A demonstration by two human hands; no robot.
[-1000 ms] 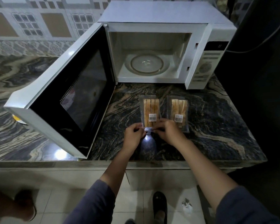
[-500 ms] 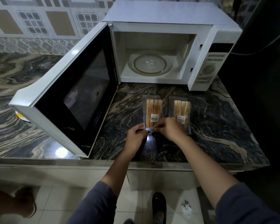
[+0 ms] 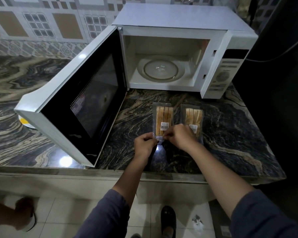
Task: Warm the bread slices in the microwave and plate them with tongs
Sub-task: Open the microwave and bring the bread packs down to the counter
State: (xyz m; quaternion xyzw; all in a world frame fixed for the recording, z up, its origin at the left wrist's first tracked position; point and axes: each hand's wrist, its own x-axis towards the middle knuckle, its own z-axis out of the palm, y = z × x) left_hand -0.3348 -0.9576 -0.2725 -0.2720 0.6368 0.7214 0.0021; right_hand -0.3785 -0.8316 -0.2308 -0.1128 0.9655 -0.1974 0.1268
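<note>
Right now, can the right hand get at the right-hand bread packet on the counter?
Probably yes: the right-hand packet lies flat next to the right hand, nothing between them. But that hand, with the left hand, pinches the near end of the left-hand packet, so it must let go first.

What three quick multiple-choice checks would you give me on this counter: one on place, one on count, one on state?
1. The bread packs lie: A on the counter before the microwave; B inside it; C on its top.
2. Bread packs in view: A one; B three; C two.
3. The microwave door is: A shut; B wide open; C open a crack.
A: both rest on the marble. C: the left hand and right hand pinch the left pack; the right pack lies beside it. B: the door stands clear of the opening.
</note>
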